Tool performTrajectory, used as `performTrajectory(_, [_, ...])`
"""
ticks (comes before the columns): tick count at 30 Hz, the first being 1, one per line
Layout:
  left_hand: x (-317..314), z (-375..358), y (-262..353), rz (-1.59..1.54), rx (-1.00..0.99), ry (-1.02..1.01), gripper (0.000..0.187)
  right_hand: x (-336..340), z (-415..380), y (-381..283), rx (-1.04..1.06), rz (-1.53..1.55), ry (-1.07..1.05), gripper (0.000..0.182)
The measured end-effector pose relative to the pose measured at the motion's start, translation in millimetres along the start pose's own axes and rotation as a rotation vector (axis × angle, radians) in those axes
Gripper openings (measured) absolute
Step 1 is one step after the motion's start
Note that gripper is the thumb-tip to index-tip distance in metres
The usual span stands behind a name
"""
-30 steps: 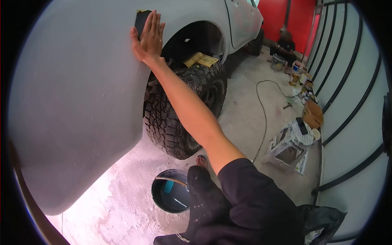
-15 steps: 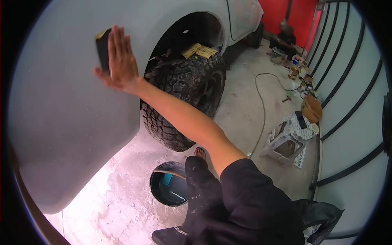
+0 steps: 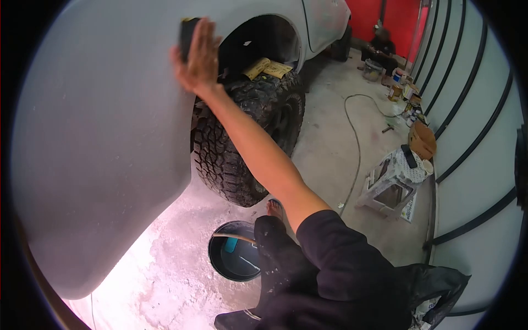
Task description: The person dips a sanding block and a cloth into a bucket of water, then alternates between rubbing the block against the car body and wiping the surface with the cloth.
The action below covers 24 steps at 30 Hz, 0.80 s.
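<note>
My right hand (image 3: 199, 61) is pressed toward the grey body panel (image 3: 110, 110) of a vehicle, left of the wheel arch. Slightly blurred, it holds a black block (image 3: 187, 37) with a yellow edge between thumb and fingers, flat on the panel. Below and right of the hand is a large knobbly tyre (image 3: 220, 159). Two yellow paper pieces (image 3: 257, 69) lie on top of the tyre. My left hand is out of view.
A black bucket (image 3: 216, 264) with water, a blue piece and a hose-like strip stands by my leg. A speckled stool (image 3: 393, 181), a brown basket (image 3: 422, 140), a cable (image 3: 357, 146) and several cans line the right. A person (image 3: 380, 48) sits by the red wall.
My right hand and the black block have moved right and slightly up along the panel, closer to the wheel arch. The view has shifted slightly.
</note>
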State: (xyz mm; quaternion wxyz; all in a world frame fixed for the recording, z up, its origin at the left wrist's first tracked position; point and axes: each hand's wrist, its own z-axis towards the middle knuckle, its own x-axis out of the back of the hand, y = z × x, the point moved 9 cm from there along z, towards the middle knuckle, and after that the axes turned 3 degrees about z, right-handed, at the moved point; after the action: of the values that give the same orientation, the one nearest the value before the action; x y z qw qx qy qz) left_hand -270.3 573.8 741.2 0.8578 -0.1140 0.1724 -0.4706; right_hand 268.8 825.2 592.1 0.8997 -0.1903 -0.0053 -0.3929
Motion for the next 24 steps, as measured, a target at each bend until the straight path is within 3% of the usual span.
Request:
performTrajectory(2, [-3, -8, -6, -0.148, 0.006, 0.042, 0.039, 10, 16, 30, -0.291, 0.134, 0.158, 0.103])
performTrajectory(3, [0, -8, -6, -0.227, 0.008, 0.061, 0.038, 8, 7, 19, -0.259, 0.127, 0.201, 0.099])
performTrajectory(5, [11, -7, -3, -0.173, -0.013, 0.068, 0.038, -20, -60, -37, -0.065, 0.016, 0.075, 0.104])
performTrajectory(8, [-23, -24, -36, -0.151, 0.101, 0.041, 0.041, -70, -144, -88, 0.235, -0.020, -0.089, 0.109])
performTrajectory(10, [-43, -34, -58, -0.129, 0.178, 0.047, 0.043, -67, -146, -89, 0.338, -0.054, -0.158, 0.111])
performTrajectory(11, [-46, -37, -66, -0.124, 0.197, 0.052, 0.044, -59, -125, -79, 0.348, -0.042, -0.091, 0.110])
performTrajectory(13, [-48, -36, -63, -0.087, 0.153, 0.084, 0.044, -40, -96, -66, 0.244, -0.014, 0.018, 0.106])
performTrajectory(15, [-30, -35, -55, -0.151, 0.203, 0.118, 0.045, -26, -56, -41, -0.035, 0.075, 0.149, 0.098])
performTrajectory(16, [-18, -33, -44, -0.234, 0.292, 0.122, 0.047, -26, -57, -49, -0.124, 0.100, 0.150, 0.099])
performTrajectory(18, [-54, -53, -71, -0.289, 0.295, 0.207, 0.047, -40, -93, -74, -0.171, 0.130, 0.205, 0.098])
performTrajectory(19, [-70, -62, -84, -0.316, 0.294, 0.249, 0.047, -53, -127, -103, -0.096, 0.093, 0.159, 0.101])
performTrajectory(20, [38, -11, -8, -0.202, 0.323, 0.071, 0.049, -73, -170, -124, 0.042, 0.052, 0.092, 0.102])
performTrajectory(22, [34, -16, -11, -0.147, 0.356, 0.106, 0.049, -81, -209, -142, 0.249, 0.000, 0.023, 0.103])
performTrajectory(24, [33, -16, -14, -0.197, 0.432, 0.096, 0.050, -64, -176, -121, 0.230, -0.017, 0.043, 0.100])
